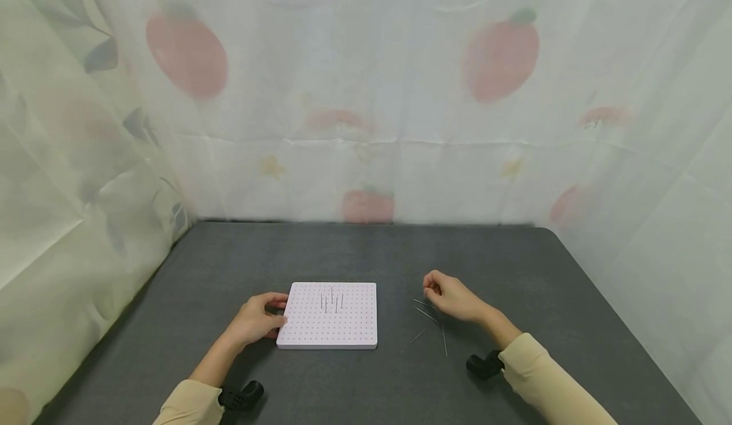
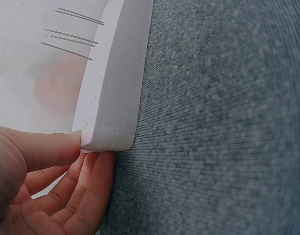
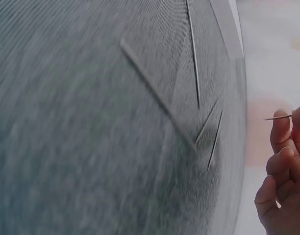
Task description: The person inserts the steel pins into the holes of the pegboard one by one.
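A white board with rows of small holes (image 1: 326, 336) lies flat on the dark table. Several thin metal pins (image 1: 332, 295) stand upright near its middle, towards the far side. My left hand (image 1: 254, 319) grips the board's left edge, with the thumb at the top corner and the fingers against the side. To the right of the board, just above the table, my right hand (image 1: 454, 298) pinches a thin metal pin (image 3: 275, 118) between thumb and index finger. Part of that pin is hidden by the fingers. Several loose pins (image 1: 426, 314) lie scattered beside the right hand.
The dark grey table (image 1: 366, 387) reaches back to a pale patterned curtain (image 1: 366, 94), which also hangs along both sides. Each wrist wears a black strapped device, seen at the left wrist (image 1: 243, 396) and the right wrist (image 1: 485, 365).
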Demonstrator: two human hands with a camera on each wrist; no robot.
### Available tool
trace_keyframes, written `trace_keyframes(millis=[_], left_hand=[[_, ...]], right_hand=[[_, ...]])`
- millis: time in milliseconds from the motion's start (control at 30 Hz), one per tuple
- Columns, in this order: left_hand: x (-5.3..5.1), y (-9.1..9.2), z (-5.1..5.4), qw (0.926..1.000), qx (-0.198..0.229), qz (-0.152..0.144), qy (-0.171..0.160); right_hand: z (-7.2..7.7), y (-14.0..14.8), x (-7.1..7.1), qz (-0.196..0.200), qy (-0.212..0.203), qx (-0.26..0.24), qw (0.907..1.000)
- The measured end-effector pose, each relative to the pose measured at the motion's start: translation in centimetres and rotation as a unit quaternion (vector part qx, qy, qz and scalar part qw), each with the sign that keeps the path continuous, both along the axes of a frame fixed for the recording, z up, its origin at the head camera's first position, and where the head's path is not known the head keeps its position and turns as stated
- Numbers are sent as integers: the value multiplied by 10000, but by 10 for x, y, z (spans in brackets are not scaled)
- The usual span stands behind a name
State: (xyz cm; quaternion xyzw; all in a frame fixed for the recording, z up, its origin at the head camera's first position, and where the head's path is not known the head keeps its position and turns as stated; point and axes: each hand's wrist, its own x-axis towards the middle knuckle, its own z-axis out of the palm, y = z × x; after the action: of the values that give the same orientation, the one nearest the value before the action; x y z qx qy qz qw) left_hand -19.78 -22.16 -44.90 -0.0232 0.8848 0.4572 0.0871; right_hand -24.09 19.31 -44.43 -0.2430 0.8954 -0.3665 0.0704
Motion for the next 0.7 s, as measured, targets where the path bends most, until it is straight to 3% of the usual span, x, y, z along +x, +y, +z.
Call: trace_keyframes(millis=[267, 700], left_hand=[[0, 0, 0, 10000, 28, -35, 27], [0, 1, 2, 10000, 47, -41, 1]], right_hand=[[-1, -15, -1, 125, -70, -230, 9996], [0, -45, -1, 60, 318, -404, 9987]])
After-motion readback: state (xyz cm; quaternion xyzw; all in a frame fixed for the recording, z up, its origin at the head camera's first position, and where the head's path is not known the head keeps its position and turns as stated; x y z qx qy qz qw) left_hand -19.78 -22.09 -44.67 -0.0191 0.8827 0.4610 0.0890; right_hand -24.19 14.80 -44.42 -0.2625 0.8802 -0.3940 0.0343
